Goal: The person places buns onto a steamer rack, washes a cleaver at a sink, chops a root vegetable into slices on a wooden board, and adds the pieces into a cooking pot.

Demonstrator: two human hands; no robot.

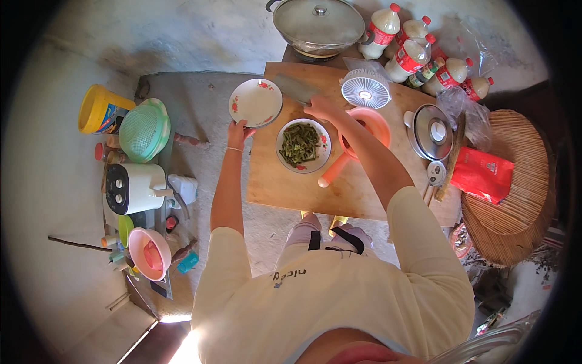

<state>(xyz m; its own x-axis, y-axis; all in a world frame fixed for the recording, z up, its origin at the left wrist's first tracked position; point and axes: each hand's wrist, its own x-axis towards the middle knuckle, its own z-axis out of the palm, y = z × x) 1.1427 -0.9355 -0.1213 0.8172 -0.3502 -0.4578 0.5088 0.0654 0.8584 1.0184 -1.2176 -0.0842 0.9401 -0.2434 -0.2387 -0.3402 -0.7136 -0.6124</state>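
Note:
My left hand (pixel 240 129) grips the lower rim of a white plate with red flowers (pixel 255 103), held off the left edge of the wooden table. In my right hand (pixel 320 108) is the handle of a cleaver (pixel 293 88), its broad blade pointing left towards the plate over the table's back part. Between my arms, a floral plate (pixel 326 150) on the table holds cooked green vegetables (pixel 299 144), perhaps green beans. Under my right forearm stands an orange plastic ladle-like bowl (pixel 379 123) with a thick handle; its dark contents are partly hidden.
A white fan (pixel 365 86) and a lidded pot (pixel 432 132) stand on the wooden table (pixel 273 191). Behind are a large lidded wok (pixel 318 22) and several filled bottles (pixel 382 29). A red bag (pixel 482 175) lies right; an air fryer (pixel 138 189) and green colander (pixel 143 132) stand left.

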